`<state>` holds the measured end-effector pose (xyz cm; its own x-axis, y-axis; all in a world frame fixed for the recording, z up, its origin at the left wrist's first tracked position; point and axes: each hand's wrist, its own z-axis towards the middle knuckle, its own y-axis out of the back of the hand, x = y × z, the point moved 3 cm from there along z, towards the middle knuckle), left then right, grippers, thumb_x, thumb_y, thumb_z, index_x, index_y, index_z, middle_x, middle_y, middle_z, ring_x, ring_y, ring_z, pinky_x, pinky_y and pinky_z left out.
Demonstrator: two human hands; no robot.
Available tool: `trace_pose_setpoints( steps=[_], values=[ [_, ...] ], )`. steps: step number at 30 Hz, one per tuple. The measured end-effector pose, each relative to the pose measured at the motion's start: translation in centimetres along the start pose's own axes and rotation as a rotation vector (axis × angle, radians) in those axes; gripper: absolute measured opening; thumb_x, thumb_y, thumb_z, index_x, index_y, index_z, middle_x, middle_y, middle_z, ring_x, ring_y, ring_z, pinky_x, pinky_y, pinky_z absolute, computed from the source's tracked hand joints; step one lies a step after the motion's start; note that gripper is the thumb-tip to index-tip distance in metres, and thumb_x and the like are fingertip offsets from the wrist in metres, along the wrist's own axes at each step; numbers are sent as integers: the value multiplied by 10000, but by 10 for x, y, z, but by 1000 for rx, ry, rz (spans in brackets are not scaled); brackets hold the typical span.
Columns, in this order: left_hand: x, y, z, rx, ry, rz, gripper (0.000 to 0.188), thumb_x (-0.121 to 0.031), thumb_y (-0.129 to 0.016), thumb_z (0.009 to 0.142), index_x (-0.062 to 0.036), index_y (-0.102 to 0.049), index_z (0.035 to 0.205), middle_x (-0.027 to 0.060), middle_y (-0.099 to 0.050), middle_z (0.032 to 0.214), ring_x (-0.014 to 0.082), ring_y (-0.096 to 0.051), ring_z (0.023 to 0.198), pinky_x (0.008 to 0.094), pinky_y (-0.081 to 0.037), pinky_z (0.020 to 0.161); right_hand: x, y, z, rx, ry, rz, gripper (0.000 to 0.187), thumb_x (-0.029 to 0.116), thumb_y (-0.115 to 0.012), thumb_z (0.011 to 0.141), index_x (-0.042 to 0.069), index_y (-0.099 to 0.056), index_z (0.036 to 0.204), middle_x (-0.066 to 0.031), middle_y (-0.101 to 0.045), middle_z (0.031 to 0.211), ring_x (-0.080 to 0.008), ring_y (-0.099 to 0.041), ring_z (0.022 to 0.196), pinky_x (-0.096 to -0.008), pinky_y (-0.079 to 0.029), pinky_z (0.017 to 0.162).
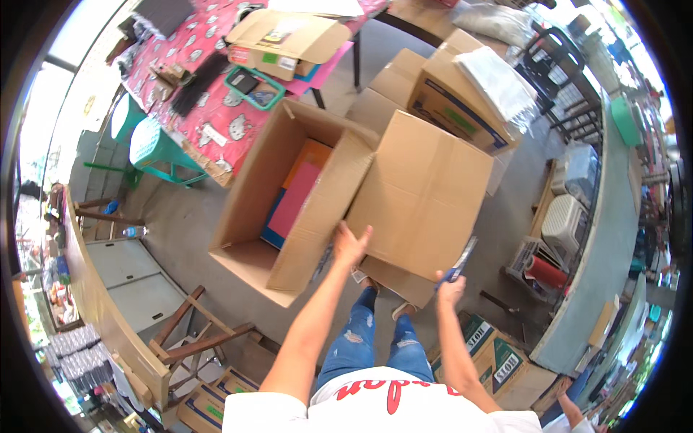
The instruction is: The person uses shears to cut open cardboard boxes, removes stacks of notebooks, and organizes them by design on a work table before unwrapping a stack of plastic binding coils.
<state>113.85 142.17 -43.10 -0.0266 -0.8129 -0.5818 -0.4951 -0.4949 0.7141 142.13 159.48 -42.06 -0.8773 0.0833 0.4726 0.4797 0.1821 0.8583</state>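
My left hand [351,247] is open, thumb and fingers apart, at the lower edge of a brown cardboard box between its side wall and a broad flap. It seems to touch the cardboard. In my right hand [451,290] is a slim tool [463,261] with a blue handle and a long silvery blade; whether it is scissors or a knife I cannot tell. The blade points up and away, beside the flap's right corner. The open-topped box [242,209] holds flat orange, pink and blue pieces [297,195]. The plain flap or second box [426,187] lies to its right.
Behind the box stands a table with a pink patterned cloth [202,54], bearing a green basket [254,88] and a cardboard carton [289,35]. Further right is another carton [462,94] topped with white plastic. A teal stool [155,144], wooden frame [206,332] and printed cartons [498,361] stand around.
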Motion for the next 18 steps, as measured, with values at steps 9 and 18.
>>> trace_pose_setpoints(
  steps=[9,18],
  values=[
    [-18,3,-11,-190,139,73,716,-512,-669,787,15,-461,1223,274,-602,1129,420,-588,1054,475,-466,903,-17,16,-11,247,-10,294,486,288,-838,695,18,-522,946,-118,-623,818,-277,-623,758,-396,-481,720],
    [-11,-118,-218,-323,203,-296,643,-441,-743,745,43,-481,1076,230,-604,1042,354,-602,964,429,-472,864,-83,86,135,346,217,108,561,450,-803,698,18,-544,945,-187,-661,874,-353,-645,808,-436,-487,707]
  ],
)
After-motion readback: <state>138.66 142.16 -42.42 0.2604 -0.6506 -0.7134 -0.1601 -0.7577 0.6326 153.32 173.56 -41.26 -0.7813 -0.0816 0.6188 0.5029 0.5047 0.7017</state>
